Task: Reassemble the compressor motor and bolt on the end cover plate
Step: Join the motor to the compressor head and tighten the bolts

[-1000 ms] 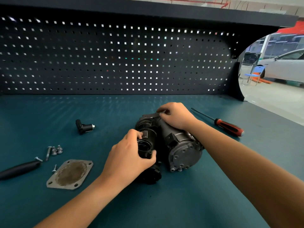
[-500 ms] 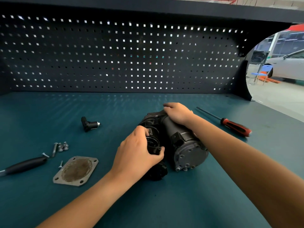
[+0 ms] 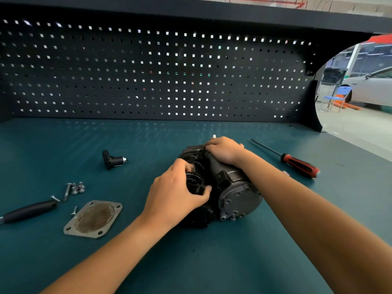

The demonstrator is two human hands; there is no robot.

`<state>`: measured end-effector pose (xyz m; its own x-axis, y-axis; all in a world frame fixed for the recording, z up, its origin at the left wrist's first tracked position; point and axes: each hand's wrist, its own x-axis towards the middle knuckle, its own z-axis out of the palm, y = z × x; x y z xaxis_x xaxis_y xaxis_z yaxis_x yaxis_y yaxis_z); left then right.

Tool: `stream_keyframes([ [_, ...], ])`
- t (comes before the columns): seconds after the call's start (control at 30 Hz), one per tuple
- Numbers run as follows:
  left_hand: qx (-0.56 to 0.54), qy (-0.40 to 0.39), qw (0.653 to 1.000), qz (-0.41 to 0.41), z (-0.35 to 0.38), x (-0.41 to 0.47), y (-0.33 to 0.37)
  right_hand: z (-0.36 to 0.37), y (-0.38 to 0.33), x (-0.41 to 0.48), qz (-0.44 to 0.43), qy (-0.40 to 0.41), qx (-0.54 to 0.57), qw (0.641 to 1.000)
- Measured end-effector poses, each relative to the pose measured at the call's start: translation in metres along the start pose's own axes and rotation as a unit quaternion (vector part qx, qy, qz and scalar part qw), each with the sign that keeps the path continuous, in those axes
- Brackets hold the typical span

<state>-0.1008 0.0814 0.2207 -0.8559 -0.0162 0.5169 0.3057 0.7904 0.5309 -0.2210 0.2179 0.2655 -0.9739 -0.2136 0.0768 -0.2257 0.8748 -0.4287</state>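
The dark compressor motor (image 3: 237, 194) lies on its side in the middle of the teal bench, its round bolted end facing me. My left hand (image 3: 176, 194) grips a black round part (image 3: 194, 181) at the motor's left side, thumb and fingers curled round it. My right hand (image 3: 224, 151) rests over the far top of the housing, fingers curled on it. The grey end cover plate (image 3: 93, 219) lies flat at the left. Several loose bolts (image 3: 74, 188) lie just beyond the plate.
A small black fitting (image 3: 112, 160) lies left of the motor. A black-handled tool (image 3: 27, 211) sits at the far left edge. A red-handled screwdriver (image 3: 297, 162) lies to the right. A perforated back panel (image 3: 148, 71) closes the bench behind.
Both hands keep their hold on the motor. The view has shifted slightly; the objects on the bench stay in place.
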Motion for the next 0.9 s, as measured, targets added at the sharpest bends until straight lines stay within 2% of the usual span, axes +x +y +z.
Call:
stream_keyframes([
  [0.1, -0.023, 0.003, 1.0, -0.004, -0.003, -0.004, -0.004, 0.001, 0.002, -0.001, -0.006, 0.021, 0.016, 1.0],
  [0.27, 0.028, -0.049, 0.998, 0.032, -0.016, -0.006, -0.007, 0.001, 0.001, -0.007, -0.042, 0.072, 0.017, 0.996],
  [0.5, 0.059, -0.09, 0.991, 0.075, -0.04, -0.02, -0.009, -0.001, -0.006, -0.013, -0.141, 0.109, -0.018, 0.984],
  [0.67, 0.051, -0.09, 0.991, 0.09, -0.049, -0.031, -0.009, -0.002, -0.023, -0.013, -0.185, 0.037, -0.115, 0.975],
  [0.83, 0.035, -0.092, 0.99, 0.097, -0.051, -0.037, -0.012, 0.007, -0.053, -0.007, -0.15, -0.173, -0.166, 0.959],
  [0.9, 0.031, -0.089, 0.991, 0.1, -0.051, -0.038, -0.013, 0.009, -0.059, -0.002, -0.126, -0.222, -0.17, 0.952],
])
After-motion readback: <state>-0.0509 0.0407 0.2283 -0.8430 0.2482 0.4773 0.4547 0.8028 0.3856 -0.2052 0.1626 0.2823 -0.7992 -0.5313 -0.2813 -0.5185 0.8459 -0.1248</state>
